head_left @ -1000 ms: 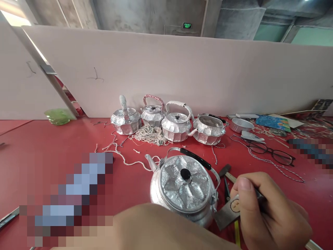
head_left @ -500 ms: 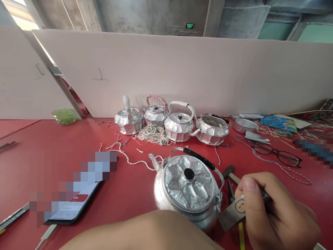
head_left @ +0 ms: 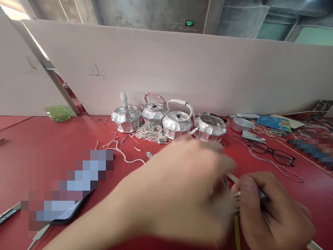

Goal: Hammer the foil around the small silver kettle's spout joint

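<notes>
My left hand (head_left: 189,187), smeared by motion, crosses the middle of the view in front of the near kettle. Only the tip of that kettle's spout (head_left: 149,155) shows; its body and lid are hidden. At the lower right my right hand (head_left: 273,208) is closed round a hammer (head_left: 237,197) close to its head, most of which is hidden. The left fingers are beside the hammer head; whether they touch it I cannot tell. A wooden handle (head_left: 232,177) and a yellow strip (head_left: 237,232) lie near my right hand.
Several hammered metal kettles (head_left: 177,125) stand at the back beside a heap of cord (head_left: 151,133). A phone (head_left: 78,205) lies left. Glasses (head_left: 283,157), a perforated metal cup (head_left: 243,125) and a green plastic item (head_left: 58,113) rest on the red table (head_left: 78,139). A white board (head_left: 169,69) stands behind.
My left arm has swung up and right from the bottom edge, so the hand now covers the near kettle. My right hand keeps the hammer in nearly the same place.
</notes>
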Action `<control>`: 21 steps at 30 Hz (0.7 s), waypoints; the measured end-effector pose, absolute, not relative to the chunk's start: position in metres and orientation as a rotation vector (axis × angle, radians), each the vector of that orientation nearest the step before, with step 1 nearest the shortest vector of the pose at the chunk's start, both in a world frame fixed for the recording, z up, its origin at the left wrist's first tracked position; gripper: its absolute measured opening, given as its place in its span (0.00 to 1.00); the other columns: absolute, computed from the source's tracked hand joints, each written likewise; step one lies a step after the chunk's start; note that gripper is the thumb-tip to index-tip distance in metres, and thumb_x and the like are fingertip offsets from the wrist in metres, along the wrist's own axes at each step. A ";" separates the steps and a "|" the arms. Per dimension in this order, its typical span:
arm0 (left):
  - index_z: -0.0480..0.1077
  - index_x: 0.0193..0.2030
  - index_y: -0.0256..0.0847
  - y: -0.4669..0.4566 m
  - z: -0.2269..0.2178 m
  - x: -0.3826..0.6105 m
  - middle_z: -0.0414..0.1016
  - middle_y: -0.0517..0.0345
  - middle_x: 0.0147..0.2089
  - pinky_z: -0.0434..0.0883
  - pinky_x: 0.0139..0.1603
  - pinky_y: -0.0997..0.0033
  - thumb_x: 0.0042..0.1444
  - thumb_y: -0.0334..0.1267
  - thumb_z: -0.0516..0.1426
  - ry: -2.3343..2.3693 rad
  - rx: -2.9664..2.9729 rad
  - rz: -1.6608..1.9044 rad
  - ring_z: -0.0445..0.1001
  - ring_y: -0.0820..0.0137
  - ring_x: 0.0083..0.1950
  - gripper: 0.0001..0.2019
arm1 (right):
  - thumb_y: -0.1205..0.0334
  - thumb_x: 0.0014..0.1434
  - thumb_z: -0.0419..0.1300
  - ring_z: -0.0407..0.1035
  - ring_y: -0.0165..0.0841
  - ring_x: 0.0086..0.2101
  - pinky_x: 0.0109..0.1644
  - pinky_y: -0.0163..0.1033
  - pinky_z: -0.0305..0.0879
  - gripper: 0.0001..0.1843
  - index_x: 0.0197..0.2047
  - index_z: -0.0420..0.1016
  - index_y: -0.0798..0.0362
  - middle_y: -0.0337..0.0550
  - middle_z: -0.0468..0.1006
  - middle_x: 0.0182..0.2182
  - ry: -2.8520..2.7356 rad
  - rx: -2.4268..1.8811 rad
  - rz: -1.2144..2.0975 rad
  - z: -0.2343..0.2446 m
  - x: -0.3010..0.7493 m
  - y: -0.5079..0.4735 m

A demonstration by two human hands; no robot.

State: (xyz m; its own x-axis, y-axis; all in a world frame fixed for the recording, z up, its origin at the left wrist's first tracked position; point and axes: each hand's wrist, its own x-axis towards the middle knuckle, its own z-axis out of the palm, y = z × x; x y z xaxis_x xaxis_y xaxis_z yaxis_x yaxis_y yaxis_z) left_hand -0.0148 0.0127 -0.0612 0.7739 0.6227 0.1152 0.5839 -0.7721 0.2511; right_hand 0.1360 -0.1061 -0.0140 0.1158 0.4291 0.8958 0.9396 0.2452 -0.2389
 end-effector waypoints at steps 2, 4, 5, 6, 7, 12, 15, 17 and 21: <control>0.67 0.46 0.45 0.006 -0.020 -0.010 0.69 0.51 0.44 0.61 0.48 0.55 0.55 0.55 0.47 0.985 2.758 0.263 0.62 0.56 0.52 0.21 | 0.63 0.58 0.49 0.56 0.17 0.15 0.19 0.28 0.48 0.11 0.25 0.63 0.53 0.30 0.63 0.13 -1.474 -1.362 -0.652 -0.016 0.136 -0.107; 0.66 0.47 0.44 -0.005 0.011 -0.004 0.67 0.48 0.46 0.60 0.49 0.51 0.56 0.56 0.45 1.039 2.760 0.240 0.61 0.54 0.53 0.22 | 0.63 0.58 0.49 0.57 0.18 0.15 0.19 0.28 0.48 0.10 0.26 0.63 0.53 0.30 0.64 0.14 -1.486 -1.365 -0.671 -0.018 0.135 -0.107; 0.66 0.47 0.43 -0.009 0.020 0.000 0.67 0.47 0.47 0.59 0.49 0.49 0.56 0.57 0.44 1.080 2.754 0.207 0.60 0.53 0.53 0.23 | 0.63 0.58 0.49 0.57 0.18 0.16 0.19 0.28 0.48 0.10 0.26 0.63 0.53 0.30 0.64 0.14 -1.507 -1.344 -0.674 -0.019 0.134 -0.107; 0.65 0.48 0.42 -0.012 0.025 0.003 0.66 0.45 0.49 0.58 0.49 0.46 0.56 0.57 0.43 1.126 2.740 0.155 0.60 0.51 0.53 0.24 | 0.63 0.57 0.49 0.58 0.18 0.16 0.18 0.28 0.49 0.09 0.26 0.63 0.53 0.30 0.65 0.15 -1.532 -1.317 -0.667 -0.019 0.134 -0.107; 0.65 0.49 0.41 -0.014 0.026 0.007 0.65 0.43 0.49 0.58 0.48 0.44 0.56 0.58 0.42 1.143 2.727 0.111 0.60 0.49 0.53 0.26 | 0.63 0.57 0.49 0.59 0.18 0.16 0.18 0.28 0.50 0.09 0.26 0.63 0.52 0.31 0.65 0.15 -1.557 -1.283 -0.649 -0.019 0.133 -0.106; 0.66 0.48 0.46 -0.002 0.012 0.014 0.68 0.50 0.42 0.60 0.46 0.49 0.52 0.63 0.41 0.924 2.736 0.155 0.63 0.54 0.49 0.29 | 0.65 0.56 0.50 0.59 0.19 0.15 0.20 0.27 0.56 0.08 0.26 0.63 0.52 0.31 0.66 0.14 -1.618 -1.174 -0.560 -0.018 0.131 -0.109; 0.68 0.44 0.47 0.005 0.010 0.015 0.69 0.53 0.38 0.61 0.44 0.53 0.51 0.62 0.44 0.848 2.747 0.195 0.65 0.57 0.45 0.26 | 0.63 0.56 0.49 0.61 0.22 0.16 0.21 0.29 0.58 0.08 0.27 0.64 0.52 0.33 0.67 0.15 -1.550 -1.213 -0.621 -0.016 0.126 -0.111; 0.69 0.42 0.46 0.006 0.011 0.016 0.69 0.54 0.37 0.61 0.43 0.54 0.51 0.61 0.45 0.854 2.748 0.231 0.65 0.58 0.44 0.25 | 0.63 0.56 0.49 0.62 0.22 0.17 0.21 0.29 0.58 0.09 0.25 0.63 0.52 0.33 0.67 0.15 -1.592 -1.190 -0.672 -0.013 0.123 -0.111; 0.70 0.38 0.45 0.004 0.010 0.018 0.69 0.54 0.36 0.62 0.43 0.54 0.51 0.60 0.46 0.881 2.754 0.294 0.66 0.58 0.43 0.23 | 0.67 0.54 0.50 0.58 0.20 0.14 0.20 0.28 0.55 0.10 0.22 0.61 0.53 0.31 0.63 0.12 -1.763 -1.129 -0.611 -0.009 0.116 -0.107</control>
State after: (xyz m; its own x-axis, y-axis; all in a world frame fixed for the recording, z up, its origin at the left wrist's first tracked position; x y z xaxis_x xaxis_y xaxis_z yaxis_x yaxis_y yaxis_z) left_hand 0.0176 0.0041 0.0103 0.7986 0.5901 0.1186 0.5428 -0.7912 0.2816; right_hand 0.1164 -0.1074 -0.0086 -0.1512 0.4286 0.8908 0.8880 0.4547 -0.0681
